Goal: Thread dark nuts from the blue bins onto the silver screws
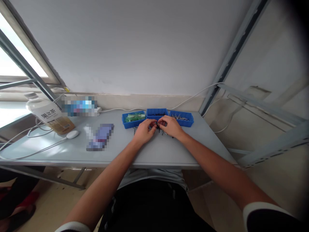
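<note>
My left hand (144, 130) and my right hand (170, 126) meet over the grey table (169, 151), just in front of three blue bins. Both have their fingers curled and pinched together around a small dark part (158, 125) held between them. A few small dark pieces (166, 133) lie on the table under my hands. The left bin (133, 118) holds green parts, the middle bin (156, 113) holds dark ones, and the right bin (181, 118) holds thin metal pieces.
A tipped drink bottle (49, 116) lies at the table's left. A white puck-shaped device (72, 134) with cables rests near it. White cables run along the back wall. Metal frame bars (229, 61) rise at the right. Someone's red shoe (21, 206) shows at the lower left.
</note>
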Demonstrator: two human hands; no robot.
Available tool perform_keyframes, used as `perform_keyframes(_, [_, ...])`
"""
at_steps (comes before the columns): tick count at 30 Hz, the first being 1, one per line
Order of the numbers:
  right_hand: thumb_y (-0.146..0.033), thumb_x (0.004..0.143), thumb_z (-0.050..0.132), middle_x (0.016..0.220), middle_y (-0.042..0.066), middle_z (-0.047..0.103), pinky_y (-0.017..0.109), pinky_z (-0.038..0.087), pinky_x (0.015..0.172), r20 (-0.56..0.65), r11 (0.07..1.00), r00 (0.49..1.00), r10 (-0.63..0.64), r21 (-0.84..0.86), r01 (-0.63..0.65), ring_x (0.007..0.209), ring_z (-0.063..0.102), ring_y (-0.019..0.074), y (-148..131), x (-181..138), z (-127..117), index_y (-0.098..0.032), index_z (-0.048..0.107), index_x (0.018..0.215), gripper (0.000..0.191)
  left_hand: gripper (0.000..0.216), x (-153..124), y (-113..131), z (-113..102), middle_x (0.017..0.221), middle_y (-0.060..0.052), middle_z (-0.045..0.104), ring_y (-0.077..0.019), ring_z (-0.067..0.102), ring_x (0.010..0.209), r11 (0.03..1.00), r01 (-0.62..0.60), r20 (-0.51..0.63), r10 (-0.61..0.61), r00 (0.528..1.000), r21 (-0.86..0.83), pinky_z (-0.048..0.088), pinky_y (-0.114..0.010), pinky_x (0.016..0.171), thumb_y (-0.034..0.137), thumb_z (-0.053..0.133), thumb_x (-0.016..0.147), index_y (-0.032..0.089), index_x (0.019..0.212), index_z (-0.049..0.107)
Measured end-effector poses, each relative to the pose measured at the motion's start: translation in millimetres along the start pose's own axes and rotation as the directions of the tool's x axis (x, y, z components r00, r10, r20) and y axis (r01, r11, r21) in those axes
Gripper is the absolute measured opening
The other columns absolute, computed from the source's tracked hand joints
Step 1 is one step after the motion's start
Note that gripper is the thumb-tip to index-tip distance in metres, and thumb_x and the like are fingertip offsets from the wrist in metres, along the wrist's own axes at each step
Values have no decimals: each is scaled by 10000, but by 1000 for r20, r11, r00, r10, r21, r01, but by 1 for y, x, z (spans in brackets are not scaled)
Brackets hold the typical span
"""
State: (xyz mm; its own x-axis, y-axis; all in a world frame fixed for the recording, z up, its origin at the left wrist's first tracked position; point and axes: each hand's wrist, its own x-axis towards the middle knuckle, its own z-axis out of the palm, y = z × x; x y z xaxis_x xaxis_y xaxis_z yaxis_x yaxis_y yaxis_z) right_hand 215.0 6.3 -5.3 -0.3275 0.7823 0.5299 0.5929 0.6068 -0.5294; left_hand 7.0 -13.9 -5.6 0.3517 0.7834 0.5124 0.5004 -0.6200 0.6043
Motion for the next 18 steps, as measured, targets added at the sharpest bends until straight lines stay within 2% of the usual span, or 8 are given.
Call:
perform_keyframes(4, [-169, 878, 668, 916, 39, 697, 288, 500, 779, -4, 1000, 1000, 7, -6, -7, 789, 641, 166, 1, 0, 1, -194, 754, 953, 117, 345, 0, 1, 0, 1090, -84, 772, -246, 714, 1016, 1000, 24, 14, -24, 1000, -11, 561, -358, 865, 266, 601, 946, 218, 1269, 710])
perform_keyframes(9, [-219, 884, 679, 914, 50, 691, 296, 507, 779, -73, 1000, 997, 18, 2, -17, 793, 642, 172, -1, 0, -1, -192, 763, 941, 105, 373, 0, 1, 0, 1084, -70, 793, -250, 729, 995, 999, 42, 19, -42, 999, -4, 564, -364, 892, 291, 606, 958, 228, 1314, 701])
perform_keyframes(12, [-260, 893, 675, 919, 48, 726, 296, 524, 772, -109, 992, 993, 44, 119, -30, 808, 669, 176, -5, 1, -2, -194, 756, 961, 124, 431, 0, 2, -1, 1105, -53, 800, -243, 740, 987, 998, 55, 38, -55, 998, 3, 562, -367, 926, 304, 577, 985, 240, 1406, 645])
perform_keyframes(14, [-295, 896, 676, 941, 49, 752, 299, 543, 773, -91, 967, 992, 87, 245, -63, 832, 697, 181, -8, 1, -1, -195, 745, 985, 150, 443, 0, 3, -2, 1155, -54, 796, -241, 745, 1013, 998, 65, 41, -65, 997, 7, 558, -367, 964, 318, 544, 1009, 240, 1438, 623])
perform_keyframes(18, [-352, 876, 708, 942, 62, 764, 308, 577, 782, -18, 880, 989, 144, 460, -120, 848, 725, 190, -8, 1, 4, -181, 705, 1002, 213, 379, 0, 4, -2, 1272, -69, 764, -254, 725, 1145, 998, 58, 10, -58, 998, 12, 545, -367, 1041, 347, 531, 1025, 223, 1340, 703])
